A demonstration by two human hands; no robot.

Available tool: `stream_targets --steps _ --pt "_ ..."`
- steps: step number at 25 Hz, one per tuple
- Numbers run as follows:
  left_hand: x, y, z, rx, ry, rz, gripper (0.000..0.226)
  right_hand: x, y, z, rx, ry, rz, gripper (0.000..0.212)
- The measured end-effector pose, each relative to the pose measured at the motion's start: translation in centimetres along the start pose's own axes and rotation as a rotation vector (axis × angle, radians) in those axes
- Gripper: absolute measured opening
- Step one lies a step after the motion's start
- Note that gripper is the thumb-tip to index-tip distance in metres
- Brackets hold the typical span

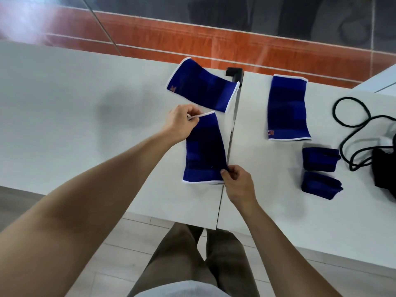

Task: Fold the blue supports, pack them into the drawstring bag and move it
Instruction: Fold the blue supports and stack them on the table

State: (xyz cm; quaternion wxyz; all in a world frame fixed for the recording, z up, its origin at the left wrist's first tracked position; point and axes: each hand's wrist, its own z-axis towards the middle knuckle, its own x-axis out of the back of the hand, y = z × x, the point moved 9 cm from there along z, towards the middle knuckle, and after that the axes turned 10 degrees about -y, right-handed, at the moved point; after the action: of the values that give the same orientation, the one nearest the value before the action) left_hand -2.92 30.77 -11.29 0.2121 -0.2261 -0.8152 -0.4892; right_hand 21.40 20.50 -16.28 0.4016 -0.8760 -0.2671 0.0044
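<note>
Three flat blue supports (204, 150) (202, 86) (288, 108); two folded supports (320, 156) (321, 185); one black drawstring bag (384, 168).

The 1 head view looks steeply down and forward from above the person's chest onto the near edge of the white table (85, 108), close enough that both forearms fill the lower frame, with the floor (120, 254) below and the orange wall (192, 39) at top.
</note>
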Motion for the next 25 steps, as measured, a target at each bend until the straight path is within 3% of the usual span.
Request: stream_targets --steps 5,15,20,25 --pt "-0.8 -0.8 0.9 -0.022 -0.024 0.117 0.018 -0.2 -0.6 -0.5 0.012 0.058 -0.096 0.027" --pt "-1.1 -2.2 1.3 0.068 0.067 0.210 0.020 -0.7 -1.2 0.2 -0.038 0.082 -0.246 0.025" --pt "-1.1 -0.2 -3.9 -0.073 0.201 0.410 0.033 -0.3 -1.7 -0.8 0.019 0.172 -0.227 0.034" --pt "-6.9 -3.5 -13.8 -0.224 0.060 0.584 0.036 -0.7 0.2 -2.6 0.013 0.200 -0.274 0.023"
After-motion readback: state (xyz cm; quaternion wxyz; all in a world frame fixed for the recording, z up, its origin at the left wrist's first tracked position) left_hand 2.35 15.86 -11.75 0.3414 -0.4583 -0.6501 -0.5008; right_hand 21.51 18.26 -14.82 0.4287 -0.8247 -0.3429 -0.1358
